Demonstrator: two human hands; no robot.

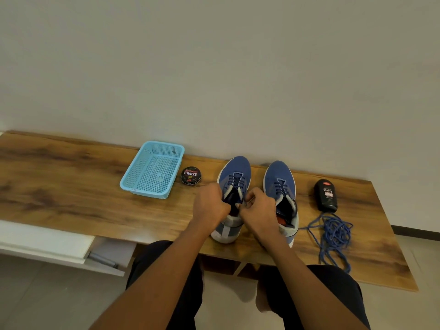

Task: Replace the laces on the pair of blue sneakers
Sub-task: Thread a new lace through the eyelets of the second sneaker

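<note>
Both hands were curled at the collar of the left blue mesh sneaker (234, 177): the left hand (210, 204) gripped its left edge, and the right hand (259, 207) pinched the dark lace (236, 183) end at its right edge. The right blue mesh sneaker (279, 179) stood just beside it on the wooden tabletop (71, 177). A loose tangle of blue lace (333, 234) lay to the right, near a black polish bottle (326, 195). A light-blue plastic basket (152, 170) and a round black polish tin (191, 175) sat to the left.

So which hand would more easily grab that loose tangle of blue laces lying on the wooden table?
Probably the right hand: the loose tangle of blue laces lies on its side, past the right blue sneaker. The left hand would have to cross over.
</note>
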